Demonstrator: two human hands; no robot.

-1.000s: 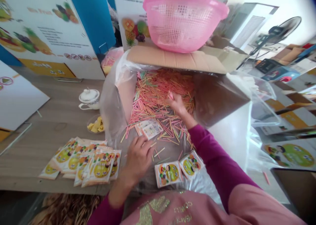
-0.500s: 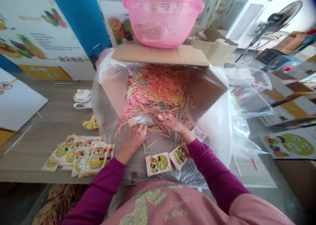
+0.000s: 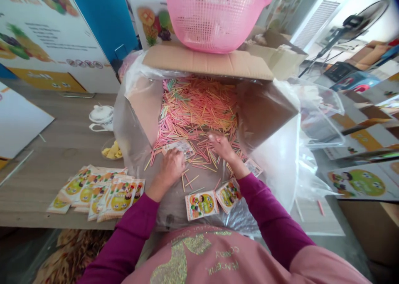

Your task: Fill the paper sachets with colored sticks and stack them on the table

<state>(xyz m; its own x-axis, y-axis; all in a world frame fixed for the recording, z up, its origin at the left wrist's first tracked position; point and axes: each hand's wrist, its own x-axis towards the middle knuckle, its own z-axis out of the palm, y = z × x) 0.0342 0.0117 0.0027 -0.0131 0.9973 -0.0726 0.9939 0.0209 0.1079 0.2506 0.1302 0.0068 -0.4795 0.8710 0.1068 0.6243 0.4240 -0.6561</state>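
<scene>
A cardboard box lying on its side opens toward me, with a heap of thin pink, yellow and green sticks spilling out of it. My left hand is closed on the near edge of a small printed packet, which lies among the sticks at the box mouth. To its right, my right hand is over the loose sticks with its fingers curled together. What the right fingers hold, if anything, I cannot make out. Two printed packets lie close to my body, and another is beside my right forearm.
A pile of printed packets lies at the left, near a bowl of yellow pieces and a lidded white pot. On top of the box stands a pink basket. Clear plastic sheeting drapes the right side.
My right hand has moved slightly away from me toward the stick heap, its fingers curling in. The left hand stays at the packet. The whole view has shifted a little.
</scene>
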